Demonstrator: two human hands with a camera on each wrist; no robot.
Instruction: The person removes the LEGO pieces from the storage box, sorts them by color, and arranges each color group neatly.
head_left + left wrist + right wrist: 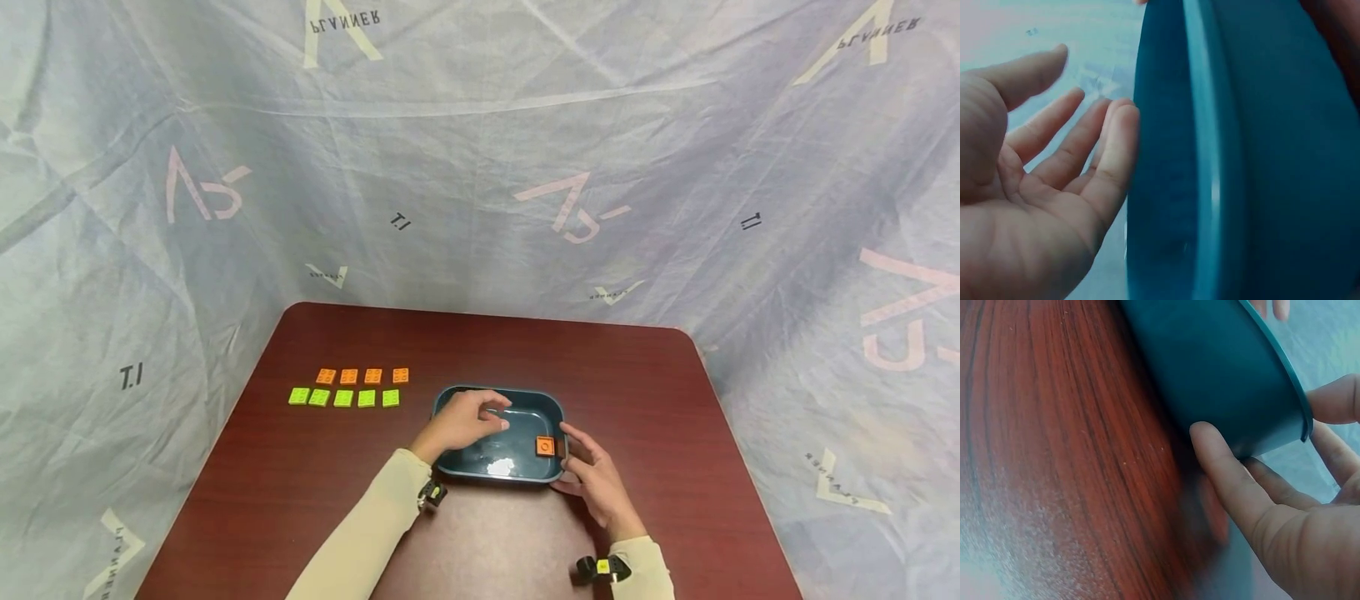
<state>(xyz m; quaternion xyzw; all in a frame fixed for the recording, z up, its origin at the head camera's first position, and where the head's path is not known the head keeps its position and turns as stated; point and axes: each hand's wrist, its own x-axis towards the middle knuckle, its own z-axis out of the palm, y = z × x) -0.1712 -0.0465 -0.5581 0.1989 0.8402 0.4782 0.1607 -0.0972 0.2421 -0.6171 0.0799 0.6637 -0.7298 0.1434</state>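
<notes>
A dark teal tray (525, 402) sits on the table, with one orange building brick (545, 447) lying inside near its right end. The brick's hollow underside faces up. My left hand (467, 419) hovers over the tray's left half, fingers loosely bent and thumb apart; the left wrist view shows nothing in this hand (1054, 169). At the tray's right end, my right hand (596, 479) holds the corner, its fingers spread along the rim and outer wall. In the right wrist view, a fingertip (1205, 434) of that hand presses low on the outer wall.
Left of the tray, several orange bricks (349, 377) form a back row, and several lime green bricks (343, 398) form a row in front of it. The reddish-brown table (637, 367) has rounded back corners. Printed grey sheeting (465, 250) hangs around it.
</notes>
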